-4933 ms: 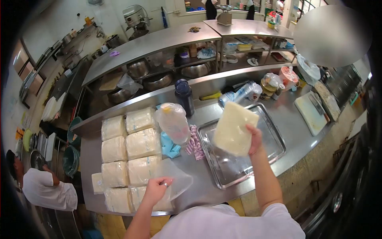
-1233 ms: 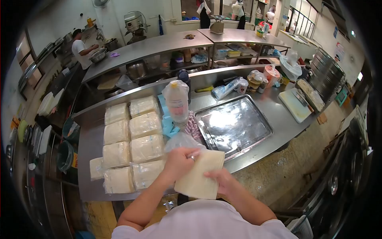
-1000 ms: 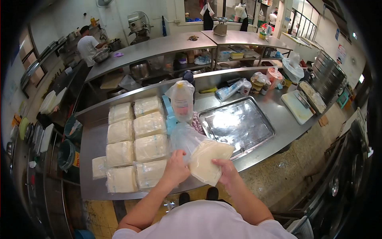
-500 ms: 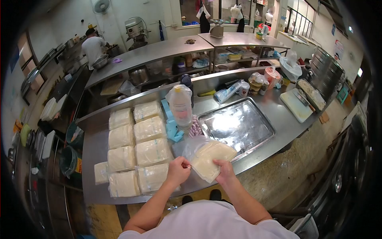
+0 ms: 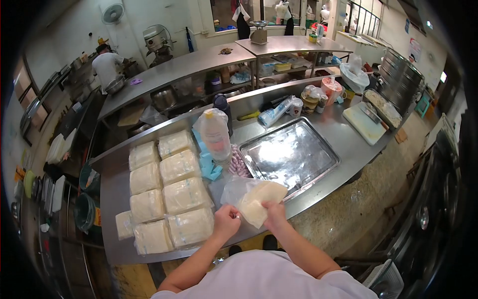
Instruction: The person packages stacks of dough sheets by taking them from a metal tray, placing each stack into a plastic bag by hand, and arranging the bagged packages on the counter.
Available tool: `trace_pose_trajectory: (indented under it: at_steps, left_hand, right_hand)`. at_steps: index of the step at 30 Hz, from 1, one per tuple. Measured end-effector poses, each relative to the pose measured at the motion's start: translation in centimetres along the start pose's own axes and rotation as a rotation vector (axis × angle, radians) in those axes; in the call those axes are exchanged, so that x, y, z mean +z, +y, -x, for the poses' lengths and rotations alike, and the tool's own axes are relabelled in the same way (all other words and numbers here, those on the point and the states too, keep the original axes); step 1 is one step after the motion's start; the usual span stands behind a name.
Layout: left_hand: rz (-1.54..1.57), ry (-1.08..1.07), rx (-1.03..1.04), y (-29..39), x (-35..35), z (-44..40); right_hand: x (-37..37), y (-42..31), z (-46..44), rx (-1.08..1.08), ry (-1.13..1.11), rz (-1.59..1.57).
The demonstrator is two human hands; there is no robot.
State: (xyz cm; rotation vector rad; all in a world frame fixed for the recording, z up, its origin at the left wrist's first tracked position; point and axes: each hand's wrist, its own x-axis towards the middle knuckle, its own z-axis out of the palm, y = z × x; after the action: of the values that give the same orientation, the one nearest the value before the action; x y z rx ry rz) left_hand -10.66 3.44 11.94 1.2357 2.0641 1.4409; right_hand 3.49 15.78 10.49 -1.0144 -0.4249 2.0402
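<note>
My right hand (image 5: 275, 214) grips a stack of thin, pale square wrapper sheets (image 5: 261, 195), thumb on top, over the steel table's front edge. The stack bends slightly and looks partly enclosed in a clear plastic bag (image 5: 233, 191). Closed in a pinch, my left hand (image 5: 227, 221) is at the bag's left side, apparently on its edge. To the left lie two rows of bagged packs of similar sheets (image 5: 186, 195), with a smaller pack (image 5: 124, 225) beside them. An unlined metal tray (image 5: 294, 152) lies beyond my right hand.
A plastic-covered bottle (image 5: 215, 134), blue strips (image 5: 210, 167) and a striped cloth (image 5: 239, 163) stand or lie behind the bag. On the right are a cutting board (image 5: 363, 125) with a knife and stacked steel steamers (image 5: 401, 82). A co-worker (image 5: 106, 67) stands far left.
My right hand has tilted the stack and drawn it slightly left, and the sheets now bend more. My left hand stays pinched beside the bag. The whole view has shifted slightly.
</note>
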Motion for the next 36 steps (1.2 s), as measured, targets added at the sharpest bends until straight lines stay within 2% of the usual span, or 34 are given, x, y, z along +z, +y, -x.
trace_pose_trajectory:
  at_steps: [3, 6, 9, 12, 15, 18, 23, 26, 29, 32, 33, 35, 36]
  left_hand:
    - [0.161, 0.08, -0.001, 1.3, 0.1, -0.6]
    - [-0.015, -0.097, -0.104, 0.9, 0.3, 0.6]
    - [0.225, -0.135, -0.172, 0.0, 1.7, 2.4]
    - [0.158, -0.227, -0.173, -1.6, 1.5, 1.8]
    - [-0.209, -0.145, -0.005, 3.0, -0.2, 0.1]
    - [-0.21, 0.008, 0.103, 4.1, 0.3, -1.0]
    - [-0.129, 0.044, 0.181, 3.8, 1.0, -4.5]
    - [-0.127, -0.012, 0.259, 3.5, 1.2, -5.5]
    - [-0.103, -0.126, 0.325, 4.9, 1.2, -4.8]
    - [-0.041, -0.298, 0.395, 6.3, 1.2, -3.1]
    - [-0.017, -0.359, 0.421, 6.3, 1.3, -2.5]
    - [0.071, -0.281, 0.331, 5.9, 1.7, -0.9]
    - [0.114, -0.24, 0.287, 5.6, 1.9, -0.1]
  right_hand:
    - [-0.9, 1.4, -0.7, -0.052, 0.042, 0.028]
    - [-0.1, 1.3, -0.2, -0.024, 0.046, -0.032]
    - [0.1, 1.3, 0.2, -0.077, 0.035, 0.023]
    - [-0.8, 2.4, 0.7, -0.153, -0.014, 0.189]
    - [0.2, 2.6, 2.9, -0.189, -0.08, 0.278]
    - [1.0, 2.7, 4.5, -0.217, -0.183, 0.381]
    - [0.6, 3.8, 5.4, -0.303, -0.261, 0.671]
    - [0.1, 4.7, 4.9, -0.14, -0.304, 0.67]
    - [0.3, 5.6, 4.7, -0.023, -0.356, 0.528]
    - [0.8, 4.7, 4.7, 0.21, -0.223, 0.298]
    - [0.4, 5.1, 4.6, 0.257, -0.291, 0.162]
    - [-0.5, 6.0, 3.8, 0.343, -0.427, -0.113]
    - [-0.9, 5.5, 3.2, 0.304, -0.378, -0.087]
